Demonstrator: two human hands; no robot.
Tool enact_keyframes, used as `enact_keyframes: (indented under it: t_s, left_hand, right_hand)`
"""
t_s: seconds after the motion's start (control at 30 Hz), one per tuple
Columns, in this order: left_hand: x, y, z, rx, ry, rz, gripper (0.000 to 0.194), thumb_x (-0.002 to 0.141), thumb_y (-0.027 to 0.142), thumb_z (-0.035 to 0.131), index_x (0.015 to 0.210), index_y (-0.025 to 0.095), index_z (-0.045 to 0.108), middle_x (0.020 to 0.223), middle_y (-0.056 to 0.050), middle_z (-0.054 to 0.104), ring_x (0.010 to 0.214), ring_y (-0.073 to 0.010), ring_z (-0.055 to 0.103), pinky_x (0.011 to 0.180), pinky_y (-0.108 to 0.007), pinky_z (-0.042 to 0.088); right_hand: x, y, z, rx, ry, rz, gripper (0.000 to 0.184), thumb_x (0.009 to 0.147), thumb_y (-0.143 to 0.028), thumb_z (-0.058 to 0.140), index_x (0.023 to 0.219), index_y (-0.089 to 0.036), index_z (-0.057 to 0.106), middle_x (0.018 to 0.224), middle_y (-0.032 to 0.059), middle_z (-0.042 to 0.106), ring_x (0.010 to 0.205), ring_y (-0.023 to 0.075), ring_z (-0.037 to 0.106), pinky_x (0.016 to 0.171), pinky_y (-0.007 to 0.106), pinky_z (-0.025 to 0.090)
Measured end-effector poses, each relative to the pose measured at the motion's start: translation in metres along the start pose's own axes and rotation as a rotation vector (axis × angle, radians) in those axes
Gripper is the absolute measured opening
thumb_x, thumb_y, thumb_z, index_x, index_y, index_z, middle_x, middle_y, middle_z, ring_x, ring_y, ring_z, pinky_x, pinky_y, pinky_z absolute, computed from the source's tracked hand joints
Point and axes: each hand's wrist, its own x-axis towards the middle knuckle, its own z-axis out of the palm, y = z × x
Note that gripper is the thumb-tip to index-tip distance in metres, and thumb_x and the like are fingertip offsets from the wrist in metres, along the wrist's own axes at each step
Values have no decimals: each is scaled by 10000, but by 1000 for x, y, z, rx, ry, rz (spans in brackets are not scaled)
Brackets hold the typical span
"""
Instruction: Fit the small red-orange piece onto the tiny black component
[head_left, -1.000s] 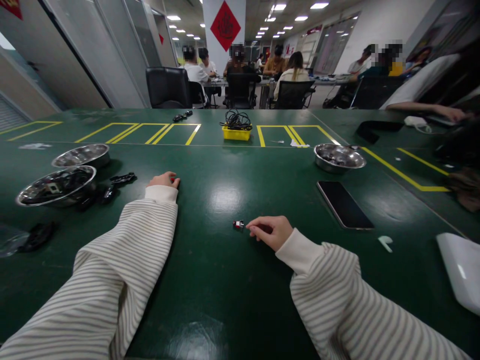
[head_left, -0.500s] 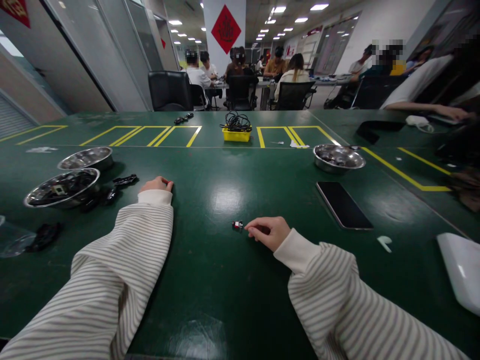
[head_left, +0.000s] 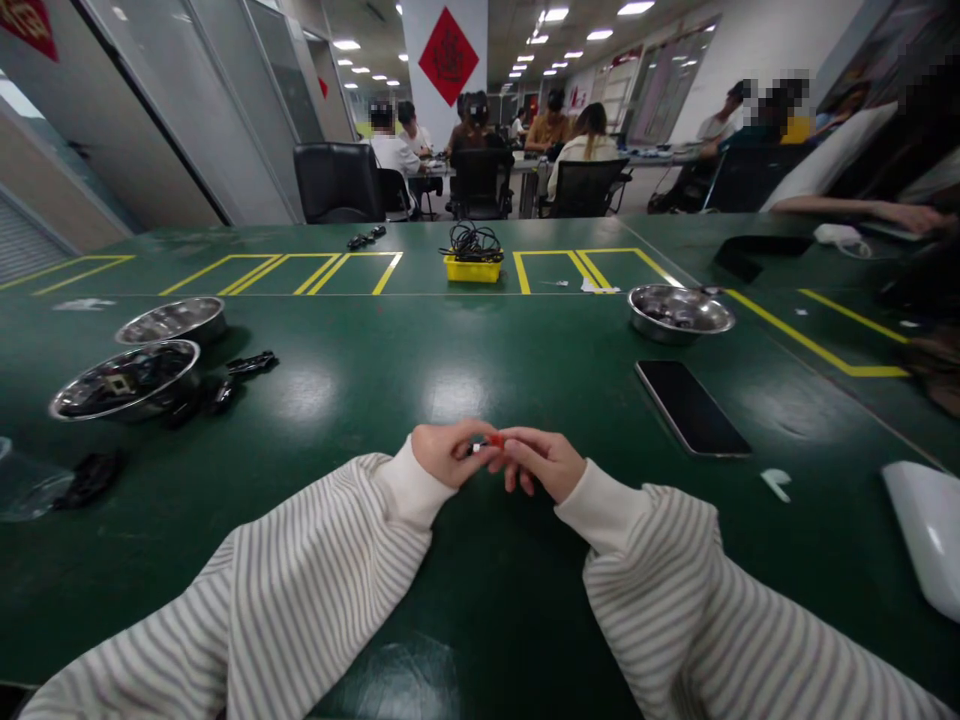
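From my end: left hand (head_left: 447, 452) has the small part (head_left: 477, 447), white and dark, pinched between thumb and finger. Right hand (head_left: 546, 462) meets it fingertip to fingertip at a red bit (head_left: 496, 440); I can't tell if the right is actually gripping. Both are over the green table (head_left: 360, 395), in front of me. Phone (head_left: 691, 407) and white earbud (head_left: 776, 484) lie to the right, two metal bowls (head_left: 171, 320) (head_left: 126, 381) well off left, yellow tray (head_left: 473, 270) with black cables (head_left: 472, 241) farther out.
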Motion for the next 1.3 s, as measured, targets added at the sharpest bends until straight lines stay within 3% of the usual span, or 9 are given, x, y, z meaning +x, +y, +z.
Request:
enact_keyframes:
  t_s: [0.1, 0.23, 0.43, 0.63, 0.87, 1.13, 1.3]
  left_hand:
    - [-6, 15, 4, -62, 15, 57, 290, 750, 408, 429, 850, 189, 591, 362, 82, 276, 320, -33, 283, 377, -143, 262]
    - [-5, 11, 1, -85, -31, 68, 317, 762, 420, 406, 890, 185, 576, 374, 80, 290, 327, -34, 299, 384, -141, 276]
    - [4, -6, -7, 117, -238, -70, 535, 631, 549, 497, 1031, 195, 503, 409, 79, 371, 353, -54, 375, 394, -158, 257]
    - [7, -10, -10, 234, -361, -102, 331, 685, 456, 463, 899, 224, 563, 476, 37, 497, 426, -85, 469, 430, -177, 280]
    - [7, -6, -11, 188, -352, -56, 264, 699, 399, 459, 821, 208, 595, 441, 48, 455, 387, -60, 420, 417, -163, 270]
    - [-1, -3, -5, 118, -189, -9, 297, 719, 431, 442, 837, 203, 591, 422, 67, 401, 353, -37, 354, 397, -152, 244]
    - [-2, -7, -2, 132, -177, 5, 314, 716, 451, 443, 826, 199, 595, 423, 66, 410, 357, -37, 363, 400, -157, 242]
  right_hand:
    - [0, 0, 3, 180, -31, 83, 396, 635, -463, 569, 833, -120, 577, 584, 24, 599, 384, 69, 506, 293, 151, 326]
    - [1, -2, 2, 215, 55, 137, 328, 570, -413, 641, 735, -135, 585, 487, -22, 559, 336, 44, 451, 283, 145, 303]
    - [4, -1, -7, -32, 242, 16, 237, 556, -300, 665, 721, -136, 615, 510, -10, 570, 451, 87, 530, 376, 183, 408]
    - [3, 2, -10, -174, 234, 27, 219, 585, -263, 645, 756, -135, 596, 606, 27, 614, 549, 135, 597, 445, 223, 481]
    - [0, 2, -4, -252, 212, -3, 194, 598, -244, 633, 750, -126, 617, 625, 41, 634, 528, 135, 602, 425, 220, 493]
    - [1, 5, -6, -240, 199, 7, 255, 597, -292, 636, 781, -116, 643, 628, 56, 648, 547, 156, 617, 435, 232, 520]
    - [0, 8, -5, -225, 247, -15, 258, 600, -298, 635, 790, -125, 657, 610, 55, 649, 546, 163, 619, 441, 242, 525]
